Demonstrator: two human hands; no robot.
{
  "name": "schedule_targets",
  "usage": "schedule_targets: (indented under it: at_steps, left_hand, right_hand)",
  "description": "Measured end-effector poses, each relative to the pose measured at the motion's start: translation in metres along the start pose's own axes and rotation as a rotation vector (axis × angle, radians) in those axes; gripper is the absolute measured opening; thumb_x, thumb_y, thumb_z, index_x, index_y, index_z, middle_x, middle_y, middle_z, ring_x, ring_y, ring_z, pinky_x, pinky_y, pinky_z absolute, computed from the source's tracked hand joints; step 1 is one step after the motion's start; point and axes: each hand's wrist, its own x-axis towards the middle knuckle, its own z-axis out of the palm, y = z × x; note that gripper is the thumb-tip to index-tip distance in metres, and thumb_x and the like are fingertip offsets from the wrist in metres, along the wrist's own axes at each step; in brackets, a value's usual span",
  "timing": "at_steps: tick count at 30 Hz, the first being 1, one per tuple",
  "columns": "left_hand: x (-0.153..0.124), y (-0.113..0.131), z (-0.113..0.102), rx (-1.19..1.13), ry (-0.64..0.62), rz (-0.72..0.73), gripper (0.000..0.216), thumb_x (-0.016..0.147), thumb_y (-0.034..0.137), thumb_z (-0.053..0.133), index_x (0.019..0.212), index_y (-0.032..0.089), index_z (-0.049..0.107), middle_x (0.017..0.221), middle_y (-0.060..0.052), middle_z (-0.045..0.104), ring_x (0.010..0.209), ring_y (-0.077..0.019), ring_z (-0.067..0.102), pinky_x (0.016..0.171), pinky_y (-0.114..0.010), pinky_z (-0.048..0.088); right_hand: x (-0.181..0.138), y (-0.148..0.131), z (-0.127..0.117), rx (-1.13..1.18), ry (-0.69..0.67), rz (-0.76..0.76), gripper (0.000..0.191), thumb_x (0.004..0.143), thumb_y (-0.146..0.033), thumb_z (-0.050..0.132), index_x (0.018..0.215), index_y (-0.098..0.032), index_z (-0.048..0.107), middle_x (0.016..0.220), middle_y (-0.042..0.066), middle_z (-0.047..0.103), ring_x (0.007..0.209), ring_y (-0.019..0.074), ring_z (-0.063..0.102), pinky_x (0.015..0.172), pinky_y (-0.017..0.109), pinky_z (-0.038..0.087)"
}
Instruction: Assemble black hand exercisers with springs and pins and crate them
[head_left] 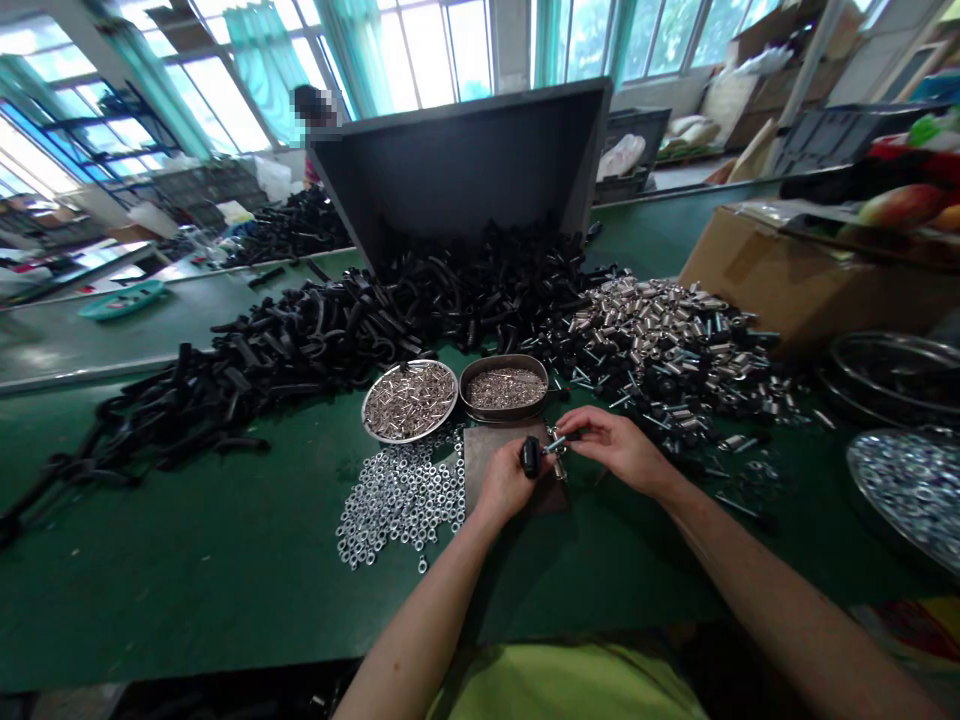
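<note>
The left hand (504,482), fingers curled, is gripping a knob (530,458) above the plate (481,447), likely steadying its bolt (554,445) for the right hand (619,448), whose fingers are nearly meeting, hold unclear; rings (401,500) are lying left, seemingly within reach.

Rings (401,507) lie before the dish (409,440), left of the slab (480,452).

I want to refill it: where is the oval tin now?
In the head view, the oval tin stands near the middle, just right of the round dish and beyond the flat plate.
</note>
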Motion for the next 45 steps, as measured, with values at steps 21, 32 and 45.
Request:
schedule_targets:
  at_steps: [21, 32, 45]
  left_hand:
    - [0.027, 0.002, 0.019, -0.061, -0.048, 0.006, 0.018, 0.078, 0.031, 0.061, 0.087, 0.016, 0.065, 0.080, -0.004, 0.069, 0.072, -0.0173, 0.062, 0.063, -0.025, 0.042]
    - [0.029, 0.012, 0.013, -0.073, -0.060, 0.007, 0.016, 0.079, 0.031, 0.059, 0.083, 0.016, 0.065, 0.076, -0.003, 0.066, 0.069, -0.0160, 0.058, 0.062, -0.025, 0.041]
    - [0.027, 0.015, 0.013, -0.411, -0.113, -0.253, 0.022, 0.069, 0.035, 0.067, 0.076, 0.015, 0.062, 0.062, 0.001, 0.057, 0.053, -0.0096, 0.046, 0.046, -0.020, 0.032]
  right_hand:
    - [0.003, 0.013, -0.013, -0.033, 0.025, 0.004, 0.029, 0.072, -0.026, 0.064, 0.100, -0.020, 0.062, 0.119, 0.007, 0.060, 0.109, 0.0210, 0.057, 0.091, 0.035, 0.046]
    - [0.005, 0.009, -0.023, -0.068, -0.057, 0.057, 0.016, 0.074, -0.028, 0.062, 0.085, -0.018, 0.064, 0.108, 0.007, 0.061, 0.087, 0.0166, 0.061, 0.069, 0.028, 0.050]
    - [0.003, 0.019, -0.027, -0.010, -0.064, 0.084, 0.016, 0.076, -0.022, 0.058, 0.091, -0.018, 0.063, 0.099, 0.004, 0.066, 0.087, 0.0179, 0.062, 0.077, 0.032, 0.049]
